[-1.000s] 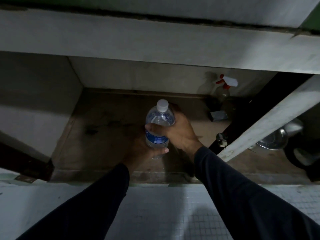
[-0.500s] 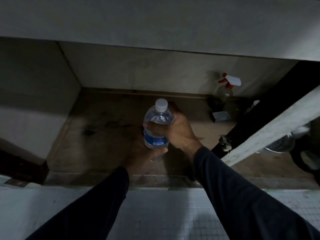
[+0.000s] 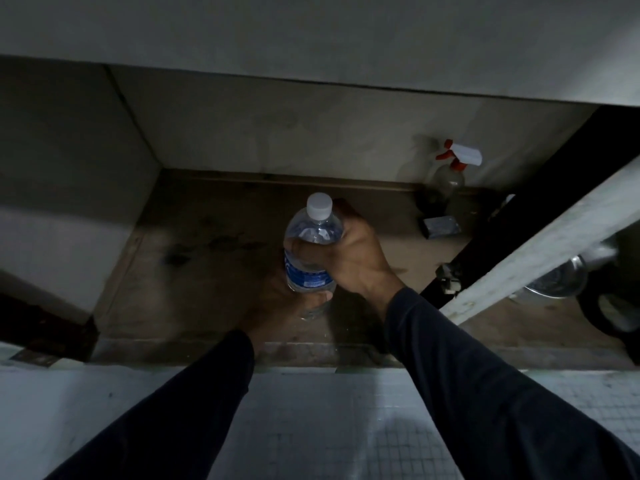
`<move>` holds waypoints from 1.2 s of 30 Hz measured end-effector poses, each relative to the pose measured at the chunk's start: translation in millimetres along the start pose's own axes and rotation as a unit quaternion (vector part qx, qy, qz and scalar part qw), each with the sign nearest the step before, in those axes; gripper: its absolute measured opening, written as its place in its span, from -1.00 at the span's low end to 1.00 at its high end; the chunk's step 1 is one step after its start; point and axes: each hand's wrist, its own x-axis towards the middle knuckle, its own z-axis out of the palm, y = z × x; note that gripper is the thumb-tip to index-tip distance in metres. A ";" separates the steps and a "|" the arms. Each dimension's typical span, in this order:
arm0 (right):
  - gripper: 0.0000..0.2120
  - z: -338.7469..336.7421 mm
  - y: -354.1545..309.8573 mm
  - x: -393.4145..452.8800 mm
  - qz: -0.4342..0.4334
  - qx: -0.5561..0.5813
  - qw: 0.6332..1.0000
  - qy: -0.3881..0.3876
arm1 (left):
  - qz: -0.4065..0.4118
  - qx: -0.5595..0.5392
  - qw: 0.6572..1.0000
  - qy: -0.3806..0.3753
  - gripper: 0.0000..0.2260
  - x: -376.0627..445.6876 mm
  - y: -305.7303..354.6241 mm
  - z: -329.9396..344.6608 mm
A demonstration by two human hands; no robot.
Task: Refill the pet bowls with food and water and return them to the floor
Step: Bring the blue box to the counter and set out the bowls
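A clear water bottle (image 3: 311,233) with a white cap and a blue label stands upright over the brown floor of an open low cabinet (image 3: 194,258). My right hand (image 3: 356,258) wraps around its upper body from the right. My left hand (image 3: 277,303) cups the bottle's lower end from the left and below. The cap is on. A shiny metal bowl (image 3: 554,284) lies on the cabinet floor at the right, partly hidden behind a white door edge.
A spray bottle (image 3: 450,174) with a red-and-white trigger stands at the cabinet's back right, with a small grey box (image 3: 440,226) in front of it. An open white door edge (image 3: 540,244) slants across the right. A dark round object (image 3: 609,310) sits far right. White tiled floor (image 3: 329,427) lies below.
The view has shifted slightly downward. Both hands keep hold of the bottle in nearly the same place.
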 end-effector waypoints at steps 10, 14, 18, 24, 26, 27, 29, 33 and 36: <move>-0.43 2.3 -12.0 -44.2 0.004 -0.015 1.000 0.010 | -0.068 0.012 0.997 -0.024 -0.47 -47.5 -1.3 -3.6; -0.46 1.2 -23.3 -72.2 0.023 0.003 1.000 0.012 | -0.089 0.008 0.996 -0.011 -0.27 -79.0 7.4 -2.5; -0.48 -2.0 -39.2 -101.8 0.036 0.008 0.999 0.011 | -0.053 -0.028 0.996 -0.065 -0.24 -112.7 19.4 -4.7; -0.48 -7.5 -72.0 -148.6 0.050 -0.022 0.999 0.004 | -0.078 -0.095 0.985 -0.118 -0.14 -160.1 22.6 -11.7; -0.49 -11.6 -88.0 -163.9 0.056 -0.019 0.998 0.004 | -0.113 -0.077 0.983 -0.121 -0.08 -177.4 32.1 -16.4; -0.49 -13.7 -96.8 -171.6 0.062 -0.016 0.998 0.001 | -0.119 -0.061 0.983 -0.123 -0.07 -186.4 38.7 -18.5; -0.48 -18.4 -117.4 -186.8 0.067 -0.013 0.998 -0.009 | -0.122 -0.048 0.984 -0.122 -0.10 -205.1 56.0 -23.1; -0.46 -32.5 -168.3 -215.6 0.073 -0.017 0.997 -0.025 | -0.118 -0.052 0.984 -0.123 -0.15 -241.3 101.3 -35.4; -0.45 -45.2 -211.6 -233.8 0.085 -0.015 0.996 -0.032 | -0.119 -0.046 0.983 -0.134 -0.15 -263.4 142.8 -45.8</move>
